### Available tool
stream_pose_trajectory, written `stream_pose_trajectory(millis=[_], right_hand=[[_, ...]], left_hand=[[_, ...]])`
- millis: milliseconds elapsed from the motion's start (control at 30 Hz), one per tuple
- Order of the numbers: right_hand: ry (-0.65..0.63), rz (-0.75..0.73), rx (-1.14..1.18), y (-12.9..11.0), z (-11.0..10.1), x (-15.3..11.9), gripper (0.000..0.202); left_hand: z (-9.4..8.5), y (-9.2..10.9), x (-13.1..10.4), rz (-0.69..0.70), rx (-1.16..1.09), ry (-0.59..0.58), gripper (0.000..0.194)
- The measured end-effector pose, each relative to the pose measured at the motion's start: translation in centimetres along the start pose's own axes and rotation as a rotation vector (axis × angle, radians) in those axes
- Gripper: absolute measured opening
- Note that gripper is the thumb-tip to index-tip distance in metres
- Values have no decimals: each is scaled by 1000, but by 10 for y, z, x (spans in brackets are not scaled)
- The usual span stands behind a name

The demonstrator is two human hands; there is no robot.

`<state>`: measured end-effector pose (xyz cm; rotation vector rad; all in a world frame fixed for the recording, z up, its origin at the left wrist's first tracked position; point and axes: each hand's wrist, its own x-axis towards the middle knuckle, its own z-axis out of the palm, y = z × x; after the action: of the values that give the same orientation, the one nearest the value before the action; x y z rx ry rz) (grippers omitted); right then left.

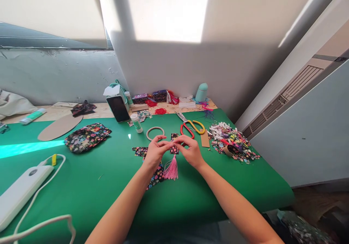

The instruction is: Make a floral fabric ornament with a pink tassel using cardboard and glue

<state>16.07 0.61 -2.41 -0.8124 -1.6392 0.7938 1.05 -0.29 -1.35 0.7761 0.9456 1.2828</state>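
Observation:
Above the green mat, my left hand and my right hand meet fingertip to fingertip. Both are closed in a pinch, and whatever lies between the fingertips is too small to make out. Just behind them is a narrow black floral strip, partly covered by the fingers. From its near end a pink tassel spreads toward me. Black floral fabric lies under and beside my left hand. Beyond the hands are scissors with one red and one yellow handle, a ring and a glue stick.
At right, a pile of fabric scraps lies beside a brown card strip. A phone leans at the back, near a mint bottle. Left are floral fabric, an oval board and a white power bank with a cable.

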Motion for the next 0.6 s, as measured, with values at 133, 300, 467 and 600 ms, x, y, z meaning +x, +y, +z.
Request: stream_pose_trajectory(millis=[133, 300, 467, 600], right_hand=[[0, -39, 43, 1, 2, 0, 8], [-15, 29, 168, 1, 3, -1, 9], [-76, 161, 368, 0, 2, -1, 11], [-167, 197, 496, -2, 0, 0, 13]], left_hand=[[-1, -1, 0, -12, -51, -9, 60], [-2, -1, 0, -24, -82, -45, 56], [-1, -1, 0, -12, -96, -103, 47], [0, -1, -1, -8, -86, -162, 44]])
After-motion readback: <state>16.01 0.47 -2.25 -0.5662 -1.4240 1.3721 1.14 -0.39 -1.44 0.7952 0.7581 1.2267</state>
